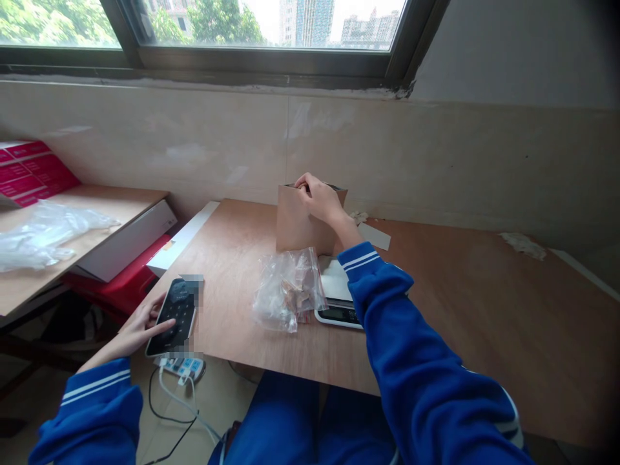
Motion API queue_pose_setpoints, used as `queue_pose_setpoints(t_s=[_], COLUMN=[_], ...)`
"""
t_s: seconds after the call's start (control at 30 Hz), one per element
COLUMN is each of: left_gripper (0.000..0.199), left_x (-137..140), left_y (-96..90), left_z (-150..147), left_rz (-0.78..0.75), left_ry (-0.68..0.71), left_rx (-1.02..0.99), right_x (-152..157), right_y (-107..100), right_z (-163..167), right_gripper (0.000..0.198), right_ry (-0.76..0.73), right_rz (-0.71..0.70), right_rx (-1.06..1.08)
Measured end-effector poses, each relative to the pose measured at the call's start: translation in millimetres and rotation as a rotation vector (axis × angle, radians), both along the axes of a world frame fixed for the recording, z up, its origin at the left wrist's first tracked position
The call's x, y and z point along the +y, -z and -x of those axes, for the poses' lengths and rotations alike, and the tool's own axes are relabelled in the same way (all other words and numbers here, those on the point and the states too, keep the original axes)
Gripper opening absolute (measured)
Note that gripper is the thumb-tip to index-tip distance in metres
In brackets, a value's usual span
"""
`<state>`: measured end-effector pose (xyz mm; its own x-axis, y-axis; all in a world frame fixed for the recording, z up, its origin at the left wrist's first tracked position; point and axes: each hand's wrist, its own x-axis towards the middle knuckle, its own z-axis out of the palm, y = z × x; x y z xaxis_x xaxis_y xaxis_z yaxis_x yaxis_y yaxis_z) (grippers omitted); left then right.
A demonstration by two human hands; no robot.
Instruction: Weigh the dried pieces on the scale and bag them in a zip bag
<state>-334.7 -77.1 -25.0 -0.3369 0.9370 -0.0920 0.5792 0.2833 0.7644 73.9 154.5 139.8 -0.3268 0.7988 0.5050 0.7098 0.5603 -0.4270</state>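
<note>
My left hand (145, 323) is closed around a smartphone (175, 313), its thumb lying over the screen, which shows a keypad. The phone is beyond the table's left edge. My right hand (317, 199) is at the top opening of a brown cardboard box or paper bag (305, 226) standing upright by the wall. Its fingers are curled at the rim; what they pinch, if anything, is hidden. In front lie crumpled clear zip bags (285, 294) with something brownish among them. Beside these is a white digital scale (334, 284), partly covered by my right sleeve.
A white card (375, 236) lies behind the scale. On the side table at left are clear plastic bags (53, 232) and a red printed box (33, 171). A red stool (116, 278) stands between the tables. A power strip (186, 369) with cables is below the phone.
</note>
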Motion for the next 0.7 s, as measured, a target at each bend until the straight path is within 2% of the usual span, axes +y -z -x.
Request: queue_pose_setpoints(t_s=[0.13, 0.2, 0.27, 0.33, 0.37, 0.4, 0.5, 0.6, 0.7], left_gripper=[0.097, 0.085, 0.069, 0.06, 0.055, 0.05, 0.04, 0.031, 0.028], left_x=[5.9, 9.4, 12.5, 14.8, 15.5, 15.9, 18.1, 25.6, 38.2], left_y=[4.6, -0.4, -12.2, -28.6, -37.1, -44.8, -55.8, -41.7, -14.5], left_z=[7.0, 2.8, -13.6, -44.2, -64.3, -86.7, -158.0, -217.8, -254.9], left_rz=[0.064, 0.048, 0.01, -0.086, -0.154, -0.242, -0.376, -0.367, -0.356], left_ry=[0.046, -0.023, -0.139, -0.255, -0.254, -0.223, 0.016, 0.207, 0.215], left_rx=[-0.024, 0.065, 0.2, 0.271, 0.284, 0.269, 0.118, -0.05, -0.113], right_x=[-0.5, -0.5, 0.0, 0.8, 1.4, 2.0, 4.0, 5.7, 6.7], right_y=[0.0, -0.7, -1.8, -3.2, -3.8, -4.5, -6.6, -9.7, -14.0], right_z=[-1.4, -1.9, -1.5, -0.3, 0.3, 0.8, 1.1, -1.1, -4.3], right_gripper=[0.023, 0.022, 0.021, 0.019, 0.017, 0.016, 0.014, 0.012, 0.011], right_ry=[-0.003, 0.013, 0.045, 0.062, 0.061, 0.057, 0.056, 0.056, 0.033], right_rz=[0.021, 0.044, 0.062, 0.076, 0.084, 0.091, 0.118, 0.139, 0.169], right_rx=[0.003, 0.013, 0.007, -0.015, -0.029, -0.043, -0.066, -0.045, -0.012])
